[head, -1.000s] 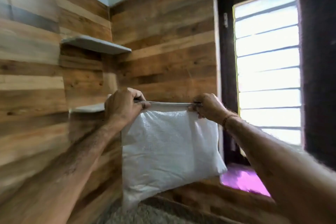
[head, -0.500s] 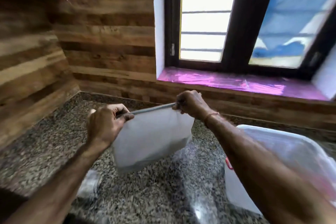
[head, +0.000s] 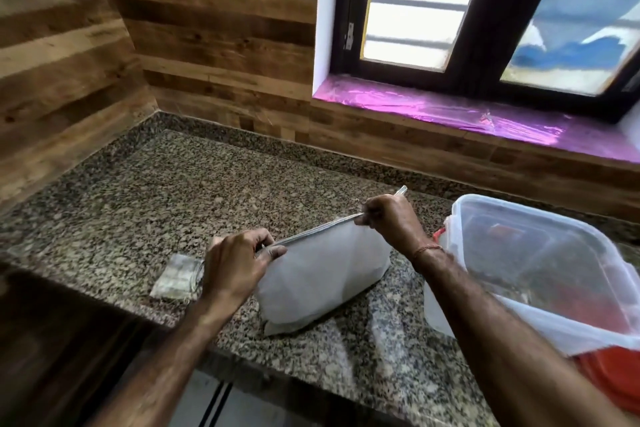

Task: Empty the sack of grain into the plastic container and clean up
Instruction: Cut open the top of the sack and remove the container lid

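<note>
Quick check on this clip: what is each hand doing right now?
Left hand: closed, pinching the top edge of the white sack at its near end.
Right hand: closed, pinching the far end of that edge.

Pretty plain setup here: the person is working with two bare arms and that's about it. The right wrist is wearing a thin reddish-orange thread band (head: 427, 248), looking like a strand or two, sitting snug just behind the right hand (head: 391, 218). The left hand (head: 239, 263) and left forearm (head: 194, 340) are showing bare skin right down to the frame edge, and the right forearm (head: 485, 315) is doing the same. The lower stretches of both arms are blurring out, so finer detail isn't coming through.
</note>
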